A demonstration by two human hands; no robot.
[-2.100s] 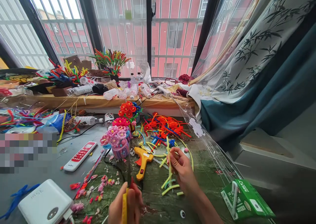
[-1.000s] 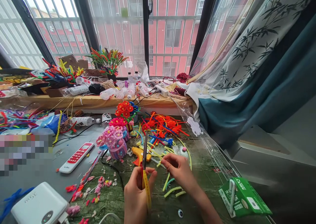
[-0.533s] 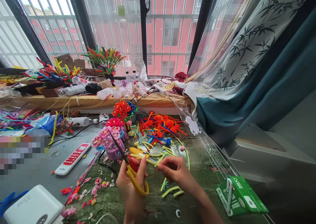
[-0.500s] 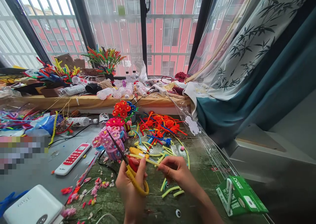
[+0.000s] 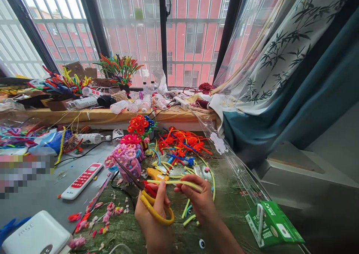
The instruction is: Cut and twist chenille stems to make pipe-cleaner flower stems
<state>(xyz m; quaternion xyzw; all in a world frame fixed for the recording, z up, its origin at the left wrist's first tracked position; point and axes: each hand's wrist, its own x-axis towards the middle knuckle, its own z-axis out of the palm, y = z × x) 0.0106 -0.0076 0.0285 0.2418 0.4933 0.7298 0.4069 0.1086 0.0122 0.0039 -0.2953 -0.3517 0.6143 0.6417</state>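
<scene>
My left hand (image 5: 153,218) is closed around a pair of scissors (image 5: 151,208) with yellow and red handles. Their dark blades point up and to the left, in front of the pink flowers. A pale yellow pipe cleaner (image 5: 171,182) runs from beside the scissors, past my left thumb, across to my right hand (image 5: 198,198). The fingers of my right hand are pinched on it, and its right end lies over them. Beyond the hands is a yellow-orange glue gun (image 5: 156,173). Short yellow-green pipe cleaner pieces (image 5: 189,219) lie below.
Pink pipe cleaner flowers (image 5: 127,153) stand at the left, with red flowers (image 5: 190,140) lying behind. A white and red remote (image 5: 82,181) and a white box-shaped device (image 5: 36,233) sit at left. At right is a green carton (image 5: 273,222); a googly eye (image 5: 202,243) lies in front.
My right hand has turned and shifted, and the pipe cleaner's end now lies over its fingers. The scissors have tilted lower to the left, and my left hand has moved slightly right.
</scene>
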